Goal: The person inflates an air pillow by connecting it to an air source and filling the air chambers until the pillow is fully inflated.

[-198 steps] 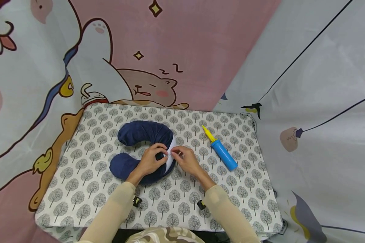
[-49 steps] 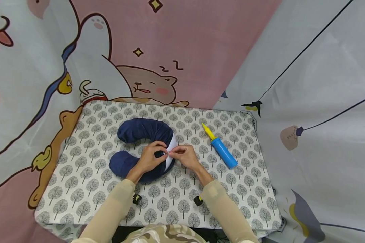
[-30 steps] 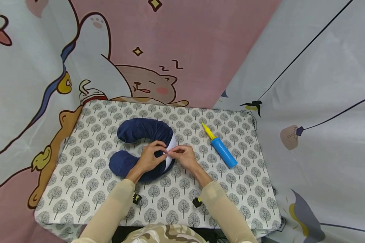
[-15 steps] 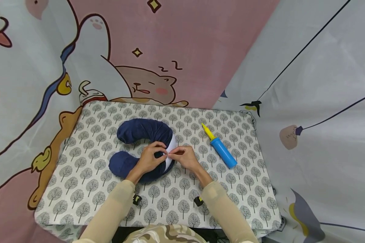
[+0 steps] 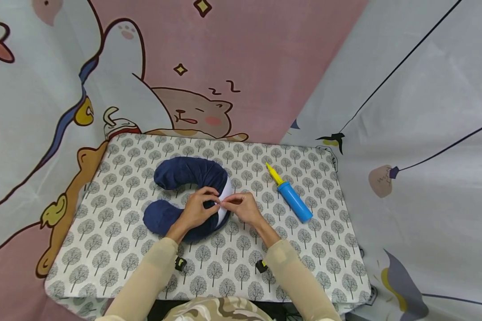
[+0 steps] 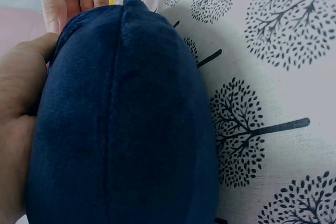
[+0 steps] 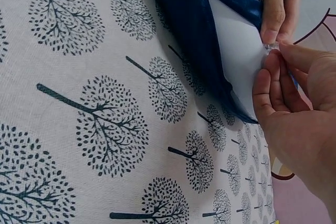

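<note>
A navy, U-shaped inflatable neck pillow (image 5: 160, 217) lies on the table, its open side facing left. Through a gap in the velvety cover, the white inner bladder (image 7: 239, 40) shows at the curve. A small clear air valve (image 7: 271, 46) sticks out of the bladder. My left hand (image 5: 200, 208) reaches over the pillow's inner side and pinches the valve's base between thumb and finger. From the right, my right hand (image 5: 245, 208) pinches the valve's tip with thumb and forefinger. Fingertips hide most of the valve. In the left wrist view, the cover (image 6: 121, 114) hides the left fingertips.
A blue hand pump (image 5: 295, 203) with a yellow nozzle (image 5: 275, 173) lies to the right of the pillow. The tree-print cloth (image 5: 230, 272) covers the table. Cartoon-printed fabric walls (image 5: 249, 53) rise behind and beside it.
Earlier, the right fingertips stood slightly higher and more spread at the valve; now they meet the left fingertips more closely. Over the last second the hands stay almost still. Pillow and pump keep their places.
</note>
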A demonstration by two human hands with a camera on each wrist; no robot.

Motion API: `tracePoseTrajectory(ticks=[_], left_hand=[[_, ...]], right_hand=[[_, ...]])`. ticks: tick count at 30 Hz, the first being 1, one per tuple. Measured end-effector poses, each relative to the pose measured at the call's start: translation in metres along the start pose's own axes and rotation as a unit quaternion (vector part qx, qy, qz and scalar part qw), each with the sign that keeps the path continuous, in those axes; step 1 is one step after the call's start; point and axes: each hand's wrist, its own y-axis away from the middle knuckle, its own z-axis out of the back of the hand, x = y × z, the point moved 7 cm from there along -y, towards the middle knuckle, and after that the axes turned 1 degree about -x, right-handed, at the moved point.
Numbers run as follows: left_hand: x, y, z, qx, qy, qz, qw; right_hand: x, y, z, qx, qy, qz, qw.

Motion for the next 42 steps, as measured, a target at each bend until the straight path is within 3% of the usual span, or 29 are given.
tracePoseTrajectory(ticks=[5, 12, 16, 26, 35, 42], left_hand=[[0.0, 0.0, 0.0, -0.002, 0.007, 0.002, 1.0], [0.002, 0.0, -0.001, 0.006, 0.009, 0.012, 0.9999], [0.002, 0.001, -0.001, 0.012, 0.008, 0.017, 0.9997], [0.001, 0.001, -0.001, 0.015, 0.008, 0.01, 0.9998], [-0.001, 0.0, -0.001, 0.02, -0.002, 0.008, 0.9998], [-0.001, 0.001, -0.001, 0.014, 0.002, -0.006, 0.9999]], right_hand=[[0.001, -0.003, 0.001, 0.013, 0.023, -0.025, 0.999], [-0.002, -0.009, 0.0, 0.045, -0.002, -0.096, 0.994], [-0.002, -0.012, 0.001, 0.062, 0.002, -0.111, 0.992], [0.0, -0.013, 0.001, 0.087, 0.014, -0.094, 0.992], [0.005, -0.014, -0.003, 0.084, 0.084, -0.056, 0.991], [0.008, -0.014, -0.004, 0.074, 0.107, -0.062, 0.99]])
